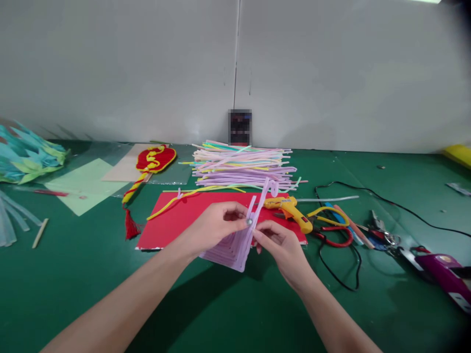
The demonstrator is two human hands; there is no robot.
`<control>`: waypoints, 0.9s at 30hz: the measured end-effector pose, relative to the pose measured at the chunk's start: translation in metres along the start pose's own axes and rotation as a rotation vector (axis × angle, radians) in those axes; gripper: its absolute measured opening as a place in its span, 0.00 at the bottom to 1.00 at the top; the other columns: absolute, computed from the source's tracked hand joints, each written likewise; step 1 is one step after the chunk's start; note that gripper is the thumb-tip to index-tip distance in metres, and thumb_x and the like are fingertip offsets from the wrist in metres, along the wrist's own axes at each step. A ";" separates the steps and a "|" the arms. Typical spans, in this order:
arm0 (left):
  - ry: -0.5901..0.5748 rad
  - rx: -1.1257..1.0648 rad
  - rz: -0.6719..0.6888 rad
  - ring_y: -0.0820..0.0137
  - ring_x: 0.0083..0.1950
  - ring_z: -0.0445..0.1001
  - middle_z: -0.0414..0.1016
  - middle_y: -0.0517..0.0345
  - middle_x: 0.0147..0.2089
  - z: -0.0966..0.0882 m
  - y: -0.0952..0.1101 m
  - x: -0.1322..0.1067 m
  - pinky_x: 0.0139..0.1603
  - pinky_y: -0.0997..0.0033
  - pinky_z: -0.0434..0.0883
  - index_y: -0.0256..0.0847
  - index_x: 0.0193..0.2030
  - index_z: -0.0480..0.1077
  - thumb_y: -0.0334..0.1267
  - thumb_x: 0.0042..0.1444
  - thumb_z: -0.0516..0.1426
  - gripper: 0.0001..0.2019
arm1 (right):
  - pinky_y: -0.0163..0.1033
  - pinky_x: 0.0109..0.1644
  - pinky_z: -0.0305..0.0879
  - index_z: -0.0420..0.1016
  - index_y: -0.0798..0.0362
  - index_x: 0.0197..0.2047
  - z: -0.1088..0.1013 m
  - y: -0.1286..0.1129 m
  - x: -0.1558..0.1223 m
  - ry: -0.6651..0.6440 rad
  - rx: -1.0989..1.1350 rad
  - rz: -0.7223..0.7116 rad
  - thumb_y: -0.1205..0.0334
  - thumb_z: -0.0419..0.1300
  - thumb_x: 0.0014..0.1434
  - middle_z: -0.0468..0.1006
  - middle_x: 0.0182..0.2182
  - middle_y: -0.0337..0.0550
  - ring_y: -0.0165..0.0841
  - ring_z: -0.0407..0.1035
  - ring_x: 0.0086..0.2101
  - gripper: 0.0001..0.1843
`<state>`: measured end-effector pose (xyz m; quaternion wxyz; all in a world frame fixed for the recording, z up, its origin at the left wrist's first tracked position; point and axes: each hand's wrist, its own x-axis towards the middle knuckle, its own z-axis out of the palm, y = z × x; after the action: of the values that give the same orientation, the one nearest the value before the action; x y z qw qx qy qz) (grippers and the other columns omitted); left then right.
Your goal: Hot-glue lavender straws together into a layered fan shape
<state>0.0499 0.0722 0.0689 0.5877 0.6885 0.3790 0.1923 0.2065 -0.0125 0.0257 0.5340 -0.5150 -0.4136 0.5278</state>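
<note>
Between my two hands is a lilac pipe-cleaner panel (224,252), bent into nested square rows and held tilted above the table's near side. My left hand (215,220) grips its upper edge, the thumb on top with a pale shiny nail; its other fingers are partly hidden behind. My right hand (281,242) pinches the panel's right edge between thumb and fingers. From the top, loose pipe-cleaner ends stick up, one of them curled into a small loop. Under and behind the panel lies a red board (172,220). A yellow glue gun (290,211) rests at the board's right.
Behind the board sits a pile of pastel pipe cleaners (239,166). A red-and-yellow fan (156,159) with a tassel lies left. Scissors (336,235), pliers with yellow handles (331,215), keys (380,228) and a black cord (397,203) are at right. Blue-green paper leaves (27,154) stand far left.
</note>
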 end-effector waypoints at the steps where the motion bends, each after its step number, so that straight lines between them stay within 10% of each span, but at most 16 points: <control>1: 0.000 -0.002 -0.007 0.69 0.37 0.71 0.73 0.59 0.35 0.001 0.001 0.000 0.39 0.70 0.66 0.39 0.35 0.70 0.37 0.52 0.57 0.05 | 0.33 0.29 0.65 0.74 0.53 0.32 0.000 0.000 0.000 0.003 0.001 0.001 0.55 0.64 0.52 0.73 0.26 0.36 0.25 0.66 0.24 0.10; 27: 0.048 0.004 0.002 0.68 0.38 0.71 0.73 0.58 0.35 0.003 -0.003 0.002 0.41 0.69 0.66 0.39 0.34 0.69 0.38 0.51 0.57 0.06 | 0.37 0.30 0.72 0.74 0.52 0.31 0.001 -0.001 -0.002 0.067 -0.100 -0.077 0.53 0.63 0.52 0.75 0.25 0.38 0.28 0.70 0.23 0.10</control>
<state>0.0524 0.0712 0.0646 0.5768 0.6854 0.3926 0.2085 0.2052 -0.0144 0.0274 0.5410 -0.5421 -0.4411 0.4678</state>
